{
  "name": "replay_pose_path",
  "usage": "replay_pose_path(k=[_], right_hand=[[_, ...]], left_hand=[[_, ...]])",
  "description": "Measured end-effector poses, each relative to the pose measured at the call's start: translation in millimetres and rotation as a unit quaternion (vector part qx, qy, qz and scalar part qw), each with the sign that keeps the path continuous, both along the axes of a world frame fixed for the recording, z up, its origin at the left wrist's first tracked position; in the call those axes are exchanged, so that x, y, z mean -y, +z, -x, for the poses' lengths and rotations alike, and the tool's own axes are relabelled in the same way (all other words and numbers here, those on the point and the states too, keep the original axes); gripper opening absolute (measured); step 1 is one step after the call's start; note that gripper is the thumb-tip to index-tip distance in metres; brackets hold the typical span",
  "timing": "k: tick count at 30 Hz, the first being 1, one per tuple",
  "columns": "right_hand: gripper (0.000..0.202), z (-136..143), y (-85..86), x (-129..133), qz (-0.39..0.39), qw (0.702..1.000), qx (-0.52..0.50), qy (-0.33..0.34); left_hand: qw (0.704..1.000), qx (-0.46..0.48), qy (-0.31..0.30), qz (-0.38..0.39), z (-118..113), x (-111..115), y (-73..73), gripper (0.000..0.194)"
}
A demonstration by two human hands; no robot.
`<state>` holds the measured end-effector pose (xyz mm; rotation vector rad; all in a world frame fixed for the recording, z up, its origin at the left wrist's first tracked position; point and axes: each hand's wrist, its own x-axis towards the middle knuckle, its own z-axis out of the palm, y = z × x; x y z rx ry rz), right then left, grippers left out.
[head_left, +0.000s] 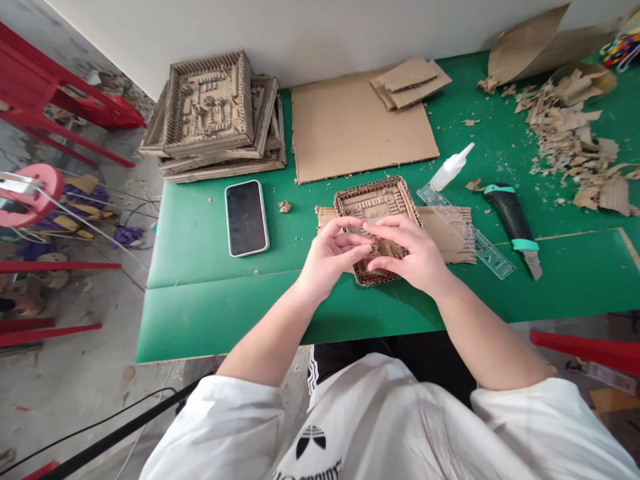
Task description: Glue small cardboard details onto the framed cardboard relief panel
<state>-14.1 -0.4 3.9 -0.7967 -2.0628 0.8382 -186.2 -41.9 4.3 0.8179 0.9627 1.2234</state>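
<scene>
Both hands hover over a small square cardboard tray [411,200] with corrugated walls and raised cardboard strips inside. My left hand [337,253] has its thumb and fingertips drawn together near the tray's middle. Opposite it, my right hand [410,250] curves inward, fingertips and thumb meeting the left ones. A tiny brownish bit seems to sit between them, mostly hidden by the fingers. Under the tray lies a strip of corrugated cardboard [450,233]. A clear ruler [493,253] rests across that strip's right end, with a white glue bottle [447,172] just behind.
A black and teal utility knife [513,217] lies at right, blade exposed. Cardboard scraps [565,123] are heaped beyond it. A phone [247,219] lies at left, before stacked cardboard trays [207,143]. A flat cardboard sheet [345,133] is at the back of the green table [210,307].
</scene>
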Motion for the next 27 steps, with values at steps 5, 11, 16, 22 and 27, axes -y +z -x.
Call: replay_pose_path(k=[5, 11, 16, 22, 27], right_hand=[[0.025, 0.1, 3.1, -0.5, -0.026, 0.999, -0.013, -0.022], [0.023, 1.3, -0.6, -0.5, -0.051, 0.998, -0.003, -0.019], [0.026, 1.4, 0.7, -0.9, -0.068, 0.998, -0.002, -0.005], [0.031, 1.7, 0.7, -0.5, -0.071, 0.997, 0.006, 0.002], [0.036, 2.5, 0.3, -0.2, -0.075, 0.997, 0.017, -0.013]], left_hand=[[1.0, 0.009, 0.012, -0.005, 1.1, -1.3, 1.1, 0.038], [1.0, 0.021, 0.006, 0.008, 0.8, -1.3, 0.2, 0.04], [1.0, 0.024, 0.006, 0.002, 1.3, -1.4, 1.3, 0.039], [1.0, -0.001, 0.007, -0.001, 2.3, -1.3, -0.1, 0.034], [1.0, -0.013, 0.014, 0.003, 1.8, -1.3, 0.1, 0.031]])
